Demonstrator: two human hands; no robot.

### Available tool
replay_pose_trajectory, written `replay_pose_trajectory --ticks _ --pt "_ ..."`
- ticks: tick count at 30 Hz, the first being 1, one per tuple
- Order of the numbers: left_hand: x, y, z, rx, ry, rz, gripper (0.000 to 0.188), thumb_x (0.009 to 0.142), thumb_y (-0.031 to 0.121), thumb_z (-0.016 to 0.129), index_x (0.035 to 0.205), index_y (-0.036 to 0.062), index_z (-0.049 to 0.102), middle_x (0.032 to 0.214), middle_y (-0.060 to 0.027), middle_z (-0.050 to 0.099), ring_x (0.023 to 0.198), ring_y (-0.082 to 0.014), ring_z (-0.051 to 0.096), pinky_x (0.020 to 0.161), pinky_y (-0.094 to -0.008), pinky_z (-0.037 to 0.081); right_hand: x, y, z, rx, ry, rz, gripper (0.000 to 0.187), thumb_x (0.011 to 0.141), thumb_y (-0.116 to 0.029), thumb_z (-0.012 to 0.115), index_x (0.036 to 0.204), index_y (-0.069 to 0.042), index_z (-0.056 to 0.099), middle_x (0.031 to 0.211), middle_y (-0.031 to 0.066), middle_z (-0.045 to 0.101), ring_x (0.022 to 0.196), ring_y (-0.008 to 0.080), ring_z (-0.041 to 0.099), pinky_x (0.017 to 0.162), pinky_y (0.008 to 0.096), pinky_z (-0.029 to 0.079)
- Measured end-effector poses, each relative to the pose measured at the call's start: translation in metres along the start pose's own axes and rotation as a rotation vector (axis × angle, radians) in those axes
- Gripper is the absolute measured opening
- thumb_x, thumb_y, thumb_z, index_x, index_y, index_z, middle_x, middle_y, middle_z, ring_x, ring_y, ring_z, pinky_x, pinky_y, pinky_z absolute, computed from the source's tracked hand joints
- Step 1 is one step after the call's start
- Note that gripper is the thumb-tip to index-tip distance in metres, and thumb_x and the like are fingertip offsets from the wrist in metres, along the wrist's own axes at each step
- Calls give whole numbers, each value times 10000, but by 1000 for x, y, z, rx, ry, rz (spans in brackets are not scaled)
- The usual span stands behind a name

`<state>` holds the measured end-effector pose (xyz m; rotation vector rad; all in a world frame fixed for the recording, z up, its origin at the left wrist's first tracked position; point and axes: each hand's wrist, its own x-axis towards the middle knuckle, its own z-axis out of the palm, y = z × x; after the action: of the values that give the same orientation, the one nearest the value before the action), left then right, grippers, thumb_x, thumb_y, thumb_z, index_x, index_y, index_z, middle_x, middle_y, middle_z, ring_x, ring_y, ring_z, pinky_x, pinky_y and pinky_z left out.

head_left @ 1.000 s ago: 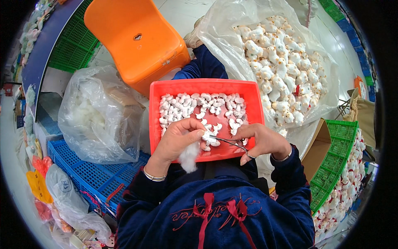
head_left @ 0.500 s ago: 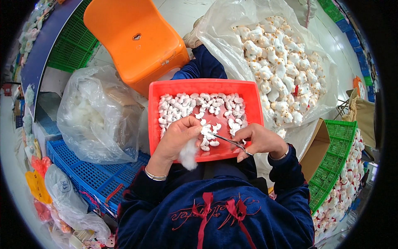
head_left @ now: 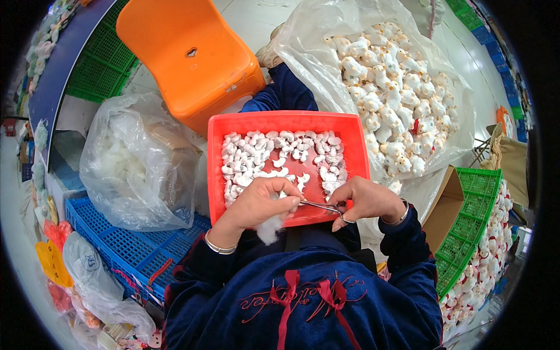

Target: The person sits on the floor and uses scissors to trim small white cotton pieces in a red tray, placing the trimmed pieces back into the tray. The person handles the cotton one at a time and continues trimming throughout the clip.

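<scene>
Fluff (head_left: 269, 231) held at left hand (head_left: 263, 202), thumb and finger pinched together at the forceps (head_left: 322, 205) tip; any piece between is hidden. Forceps gripped by right hand (head_left: 368, 201), four o'clock. Work judged under way: fluff left over, white pieces (head_left: 251, 150) spread in tray (head_left: 280, 118), finished and unfinished not distinguishable. Tray bottom exposed toward five o'clock. Near rim overhung by both hands. Chair (head_left: 204, 76) close at eleven, bag (head_left: 315, 64) at one.
</scene>
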<state>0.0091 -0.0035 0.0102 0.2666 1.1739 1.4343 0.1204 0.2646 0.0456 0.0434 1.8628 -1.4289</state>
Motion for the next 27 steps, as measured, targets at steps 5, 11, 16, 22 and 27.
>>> replay_pose_trajectory --ticks 5,11,16,22,27 --pt "0 -3 -2 121 110 78 96 950 71 696 1002 -9 703 881 -31 705 757 -79 650 713 -237 532 -14 9 -5 -109 45 9 337 771 -282 893 895 -13 731 609 24 526 602 106 487 570 302 409" --pt "-2 -9 -35 94 283 112 114 962 91 686 1032 2 697 913 -18 699 752 -48 614 684 -224 528 -45 13 -23 -285 203 91 366 724 -271 893 905 -3 720 665 111 596 594 198 556 568 339 433" --pt "7 -3 -4 37 164 122 364 970 39 629 1328 21 570 1159 -80 679 795 -81 634 720 -241 548 -41 -1 -21 -402 259 -45 380 710 -279 888 951 -27 737 700 146 607 625 288 603 587 383 452" --pt "13 0 7 133 87 50 236 967 66 647 1191 -1 677 1014 -51 714 845 -91 663 760 -244 548 -29 -5 -17 -438 214 -43 395 696 -301 879 957 -38 741 733 147 620 687 339 618 617 419 466" --pt "6 1 1 305 194 60 170 897 76 694 1031 -26 709 934 -52 714 828 -93 668 766 -252 544 -41 -6 -16 -471 217 -37 356 689 -283 864 919 -43 734 739 144 629 730 341 638 629 436 474"
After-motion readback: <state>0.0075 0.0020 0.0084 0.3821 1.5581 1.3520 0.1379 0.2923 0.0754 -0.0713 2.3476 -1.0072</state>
